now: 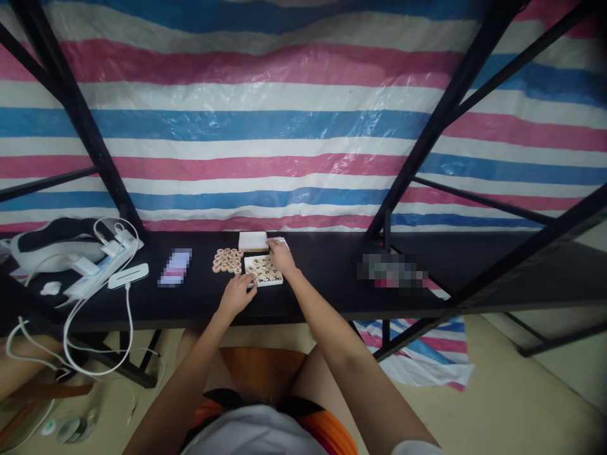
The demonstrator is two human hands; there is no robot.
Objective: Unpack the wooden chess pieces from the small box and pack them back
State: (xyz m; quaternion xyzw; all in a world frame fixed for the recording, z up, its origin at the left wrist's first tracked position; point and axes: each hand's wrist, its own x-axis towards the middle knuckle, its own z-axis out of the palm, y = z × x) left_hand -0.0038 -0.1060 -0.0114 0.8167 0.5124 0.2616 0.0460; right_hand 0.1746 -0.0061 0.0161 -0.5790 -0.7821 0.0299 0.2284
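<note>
A small white tray (276, 282) of round wooden game pieces lies on the black table (322, 284) in front of me. My left hand (237, 294) rests at the tray's near left corner, fingers curled against its edge. My right hand (281, 255) reaches over the tray's far right corner, fingers bent down, touching a small white thing (279, 240) just beyond. A loose cluster of wooden discs (227, 260) lies left of the tray. A white box lid (253, 241) sits behind it.
A white power strip (102, 268), cables and a dark headset (52, 243) crowd the table's left end. Two blurred items (174, 267) (391, 272) lie on the table. Black frame bars (427, 145) slant up on both sides; a striped tarp (284, 120) hangs behind.
</note>
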